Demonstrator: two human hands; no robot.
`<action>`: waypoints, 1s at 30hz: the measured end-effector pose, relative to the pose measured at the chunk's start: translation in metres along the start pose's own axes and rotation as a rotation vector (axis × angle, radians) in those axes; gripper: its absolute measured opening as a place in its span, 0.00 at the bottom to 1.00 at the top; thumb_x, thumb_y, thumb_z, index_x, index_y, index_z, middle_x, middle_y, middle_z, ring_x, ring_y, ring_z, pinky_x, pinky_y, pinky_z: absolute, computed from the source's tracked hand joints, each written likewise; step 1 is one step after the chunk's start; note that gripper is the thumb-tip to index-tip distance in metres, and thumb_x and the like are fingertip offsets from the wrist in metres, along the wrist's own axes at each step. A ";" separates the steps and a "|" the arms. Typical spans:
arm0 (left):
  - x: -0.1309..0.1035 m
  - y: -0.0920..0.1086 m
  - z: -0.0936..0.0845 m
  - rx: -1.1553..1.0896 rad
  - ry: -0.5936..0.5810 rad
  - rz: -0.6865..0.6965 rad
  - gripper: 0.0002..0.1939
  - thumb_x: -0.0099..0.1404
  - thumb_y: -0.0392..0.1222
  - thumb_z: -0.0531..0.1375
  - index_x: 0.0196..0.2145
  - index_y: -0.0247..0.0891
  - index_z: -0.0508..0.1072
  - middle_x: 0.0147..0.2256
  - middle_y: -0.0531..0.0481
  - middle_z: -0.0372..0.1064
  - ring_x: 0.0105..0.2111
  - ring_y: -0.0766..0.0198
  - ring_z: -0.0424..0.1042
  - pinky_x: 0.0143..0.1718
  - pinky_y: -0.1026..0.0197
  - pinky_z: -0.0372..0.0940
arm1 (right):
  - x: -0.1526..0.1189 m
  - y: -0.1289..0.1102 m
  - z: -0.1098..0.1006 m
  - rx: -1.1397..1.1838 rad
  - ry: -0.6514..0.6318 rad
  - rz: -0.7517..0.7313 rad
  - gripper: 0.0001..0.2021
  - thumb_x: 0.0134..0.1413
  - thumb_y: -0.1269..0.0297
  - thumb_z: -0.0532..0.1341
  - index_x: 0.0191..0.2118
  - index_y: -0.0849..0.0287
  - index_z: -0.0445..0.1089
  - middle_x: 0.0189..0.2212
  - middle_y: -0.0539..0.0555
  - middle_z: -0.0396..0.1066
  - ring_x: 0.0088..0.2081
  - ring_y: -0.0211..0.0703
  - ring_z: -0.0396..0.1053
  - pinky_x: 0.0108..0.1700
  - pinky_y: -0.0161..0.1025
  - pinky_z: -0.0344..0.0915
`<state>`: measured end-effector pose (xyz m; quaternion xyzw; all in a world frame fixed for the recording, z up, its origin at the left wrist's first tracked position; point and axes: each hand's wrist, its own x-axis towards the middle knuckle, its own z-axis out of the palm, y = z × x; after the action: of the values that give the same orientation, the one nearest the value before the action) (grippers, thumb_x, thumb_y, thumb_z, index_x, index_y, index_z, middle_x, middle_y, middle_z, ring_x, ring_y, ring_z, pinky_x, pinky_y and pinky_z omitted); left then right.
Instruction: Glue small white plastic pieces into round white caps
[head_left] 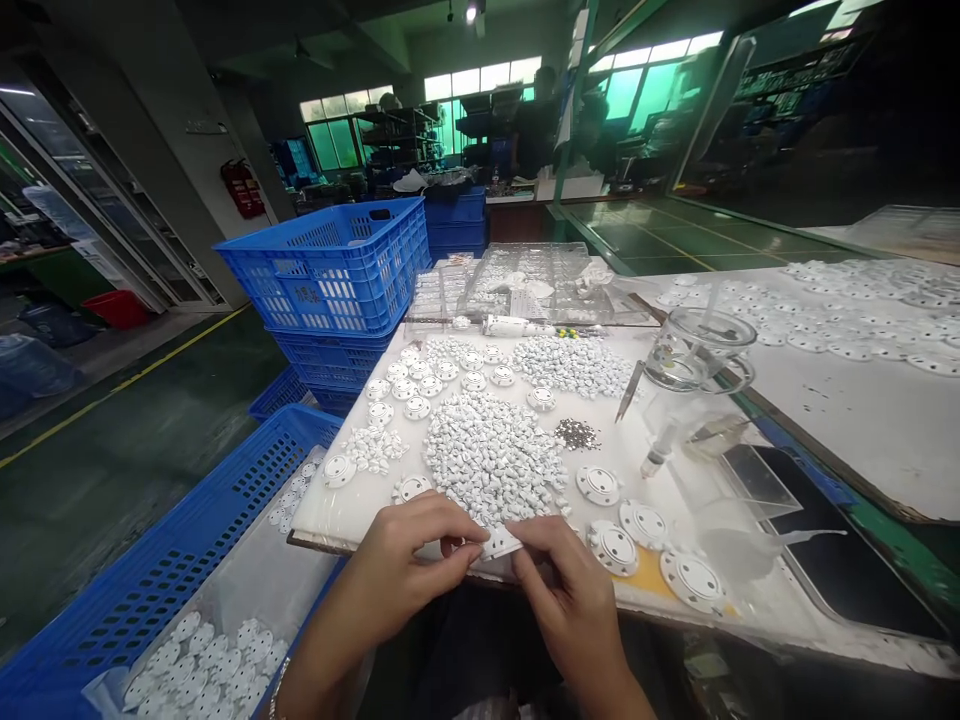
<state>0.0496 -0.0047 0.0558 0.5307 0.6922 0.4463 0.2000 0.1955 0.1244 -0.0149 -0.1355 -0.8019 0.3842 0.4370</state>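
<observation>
Between my two hands, at the front edge of the white work surface, is a white plastic disc (501, 543) with small dark holes, tilted and partly hidden by fingers. My left hand (412, 560) is closed in a pinch at its left edge; whether a smaller piece sits in those fingertips I cannot tell. The right edge is gripped by the thumb and fingers of my right hand (566, 585). Just beyond lies a large heap of small white plastic pieces (491, 455). Similar white discs (613, 547) lie to the right, and another disc (412, 487) is behind my left hand.
Small dark metal bits (577, 434), tweezers (630, 390), a glass mug (697, 350), a syringe-like bottle (660, 448) and a dark tablet-like panel (847, 550) lie to the right. Blue crates (330, 270) stand at left; a lower blue bin (172, 540) holds more discs.
</observation>
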 end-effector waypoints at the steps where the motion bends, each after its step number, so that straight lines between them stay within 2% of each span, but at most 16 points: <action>1: 0.000 -0.001 0.000 -0.008 -0.010 0.000 0.07 0.67 0.37 0.61 0.40 0.40 0.80 0.36 0.49 0.76 0.38 0.61 0.74 0.40 0.63 0.66 | -0.001 0.000 0.001 -0.002 -0.003 -0.006 0.09 0.60 0.73 0.58 0.42 0.54 0.72 0.33 0.51 0.73 0.35 0.39 0.73 0.37 0.33 0.71; 5: 0.002 -0.005 0.001 -0.086 0.006 -0.045 0.08 0.68 0.38 0.61 0.42 0.42 0.80 0.39 0.49 0.76 0.41 0.62 0.74 0.43 0.64 0.66 | -0.003 0.001 0.003 -0.006 -0.009 -0.027 0.11 0.61 0.75 0.57 0.45 0.53 0.71 0.35 0.50 0.72 0.38 0.37 0.73 0.40 0.31 0.70; 11: 0.004 -0.014 0.008 -0.372 0.063 -0.286 0.06 0.62 0.42 0.67 0.36 0.39 0.79 0.32 0.50 0.76 0.33 0.62 0.74 0.36 0.65 0.67 | -0.004 0.001 0.004 -0.016 -0.006 -0.033 0.11 0.61 0.75 0.57 0.45 0.54 0.71 0.36 0.51 0.72 0.39 0.37 0.73 0.40 0.32 0.71; 17: 0.006 -0.015 0.011 -0.264 0.075 -0.145 0.03 0.62 0.39 0.67 0.33 0.40 0.82 0.34 0.49 0.75 0.37 0.61 0.73 0.39 0.63 0.65 | -0.004 0.000 0.006 -0.013 0.012 -0.038 0.11 0.61 0.75 0.57 0.44 0.54 0.70 0.35 0.51 0.72 0.37 0.38 0.73 0.38 0.33 0.71; 30: 0.005 -0.012 0.015 -0.088 0.084 -0.137 0.04 0.64 0.39 0.65 0.34 0.39 0.82 0.35 0.49 0.74 0.38 0.61 0.73 0.39 0.63 0.64 | -0.008 0.003 0.008 -0.002 0.006 -0.048 0.13 0.60 0.77 0.58 0.47 0.54 0.71 0.34 0.50 0.71 0.35 0.36 0.72 0.37 0.32 0.69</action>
<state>0.0527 0.0054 0.0385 0.4536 0.7143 0.4836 0.2238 0.1936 0.1180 -0.0239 -0.1178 -0.8041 0.3723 0.4483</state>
